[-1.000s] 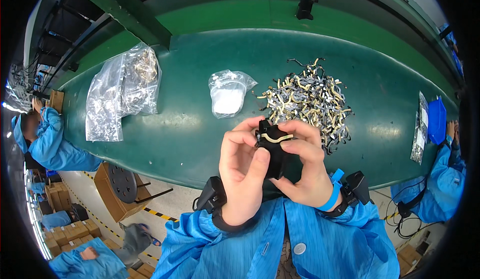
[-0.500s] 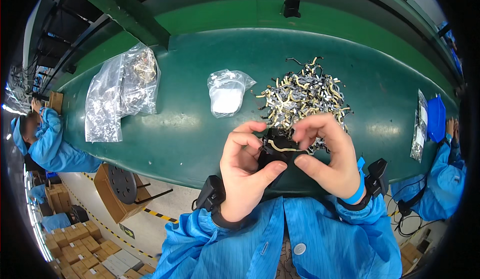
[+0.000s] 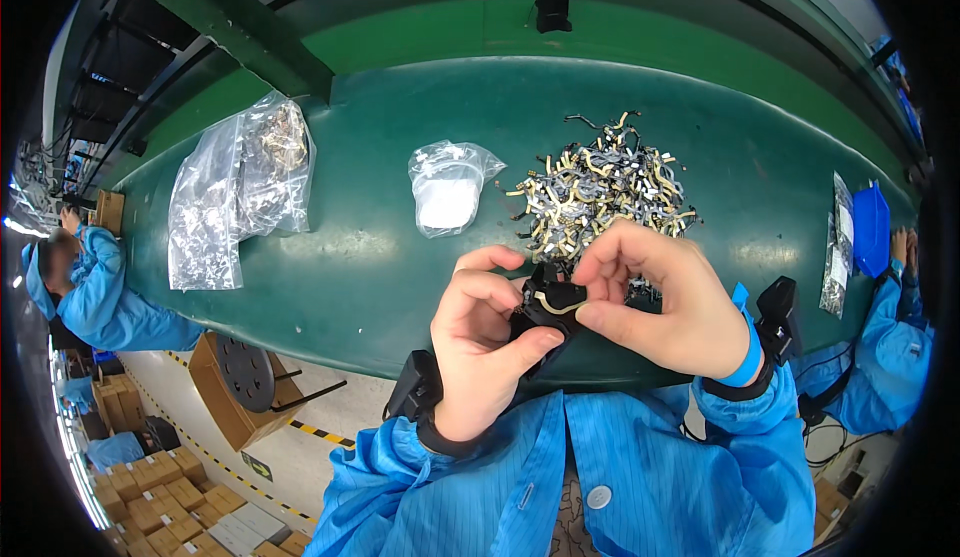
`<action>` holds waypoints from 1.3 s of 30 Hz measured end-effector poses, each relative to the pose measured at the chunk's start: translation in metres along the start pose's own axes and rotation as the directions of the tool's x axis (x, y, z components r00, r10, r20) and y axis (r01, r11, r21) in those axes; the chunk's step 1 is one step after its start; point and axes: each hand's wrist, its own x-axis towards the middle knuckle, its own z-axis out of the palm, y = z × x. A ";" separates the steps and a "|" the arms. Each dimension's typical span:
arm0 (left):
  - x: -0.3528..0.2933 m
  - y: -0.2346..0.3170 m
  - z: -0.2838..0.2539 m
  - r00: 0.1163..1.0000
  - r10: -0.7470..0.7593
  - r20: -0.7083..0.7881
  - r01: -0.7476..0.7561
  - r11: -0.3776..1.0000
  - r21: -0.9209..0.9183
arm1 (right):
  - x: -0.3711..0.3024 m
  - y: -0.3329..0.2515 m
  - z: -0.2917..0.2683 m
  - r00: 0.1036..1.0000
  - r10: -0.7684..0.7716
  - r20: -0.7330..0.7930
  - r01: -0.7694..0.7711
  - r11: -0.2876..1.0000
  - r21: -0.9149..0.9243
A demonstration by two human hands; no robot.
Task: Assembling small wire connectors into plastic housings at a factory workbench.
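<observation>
My left hand [image 3: 475,347] is closed round the side of a small black plastic part [image 3: 543,282] just above the near edge of the bench. A short cream-coloured cable [image 3: 556,307] runs in a curve across that part. My right hand [image 3: 685,307] pinches the cable's right end between thumb and fingers, so that end is hidden. Right behind my hands lies a heap of short cables [image 3: 600,192], cream, grey and black with small connectors.
On the green bench [image 3: 370,267] lie clear bags of small parts [image 3: 240,187] and a bag with white contents [image 3: 447,197]. A blue bin [image 3: 870,229] stands far right. A black part [image 3: 553,5] hangs at the back. Co-workers sit at both ends; a stool [image 3: 248,369] stands left.
My right hand has closed from a loose curl into a pinch on the cable's end. The black part has turned and tilted a little in my left hand.
</observation>
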 end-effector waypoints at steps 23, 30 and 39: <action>0.003 0.008 -0.006 0.992 0.103 0.073 -0.110 0.989 0.098 | 0.013 -0.013 -0.010 0.944 0.206 0.257 -0.219 0.976 0.020; 0.002 0.009 -0.001 0.990 -0.129 0.055 0.138 0.967 -0.213 | 0.017 0.012 -0.001 0.690 -0.717 0.097 0.593 0.485 -0.643; 0.002 0.010 -0.002 0.975 -0.203 0.096 0.222 0.936 -0.273 | 0.006 0.021 -0.002 0.546 -0.824 0.153 0.666 0.316 -0.676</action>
